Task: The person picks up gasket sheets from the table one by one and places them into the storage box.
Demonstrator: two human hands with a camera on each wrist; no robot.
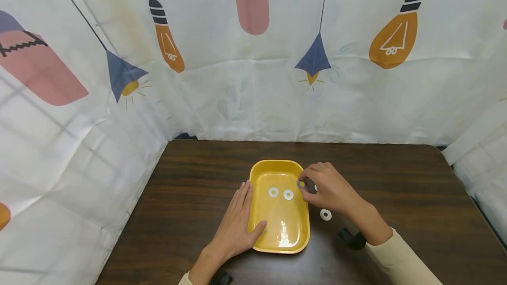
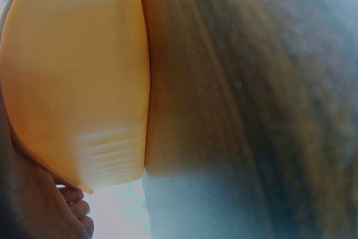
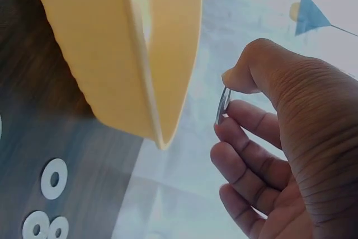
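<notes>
A yellow tray (image 1: pixel 277 228) stands on the table with two flat metal washers inside, a left washer (image 1: pixel 273 192) and a right washer (image 1: pixel 288 195). Along the tray's left side lies my left hand (image 1: pixel 235 225), fingers straight, thumb over the rim. My right hand (image 1: pixel 326 188) pinches another washer (image 3: pixel 223 104) between thumb and fingertips, just above the tray's right rim. Beside the tray on the right, a loose washer (image 1: pixel 325 214) lies on the table. In the right wrist view, more washers (image 3: pixel 54 179) lie on the tabletop near the tray.
The dark wood-grain table (image 1: pixel 190 197) extends to both sides of the tray. A white curtain (image 1: pixel 253 91) printed with lamps and bulbs hangs behind the table and along its sides. Black wrist straps (image 1: pixel 352 239) sit on both wrists.
</notes>
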